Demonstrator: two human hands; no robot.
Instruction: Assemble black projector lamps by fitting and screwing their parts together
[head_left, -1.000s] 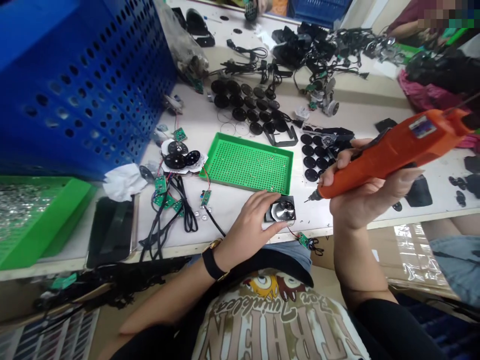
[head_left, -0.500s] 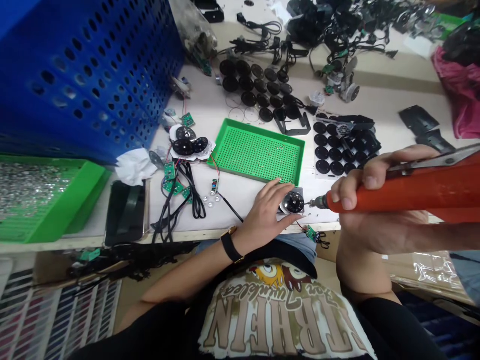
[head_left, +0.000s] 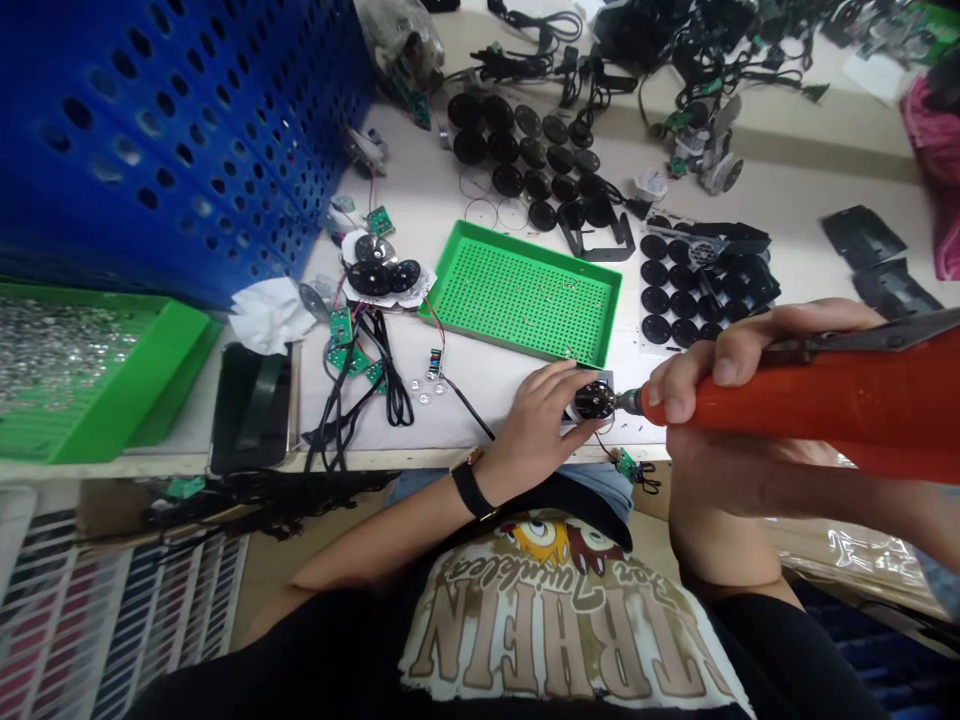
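My left hand (head_left: 536, 425) rests at the table's front edge, its fingers curled round a small black round part (head_left: 592, 400) and holding it down. My right hand (head_left: 739, 425) is wrapped round an orange electric screwdriver (head_left: 817, 395). The screwdriver's metal bit points left and touches the top of the black part. A red wire runs from the part to a small green circuit board (head_left: 624, 464) hanging over the table edge. A watch sits on my left wrist.
A green perforated tray (head_left: 525, 295) lies just behind the part. Rows of black discs (head_left: 679, 295) lie right of it, more discs (head_left: 525, 150) behind. A blue perforated crate (head_left: 165, 130) stands at the left, beside a green bin (head_left: 82, 370), a phone (head_left: 251, 405), and cables with boards (head_left: 360, 370).
My right hand swung the screwdriver down and left until its bit met the black part. My left hand kept hold of the part. The view tilted downward.
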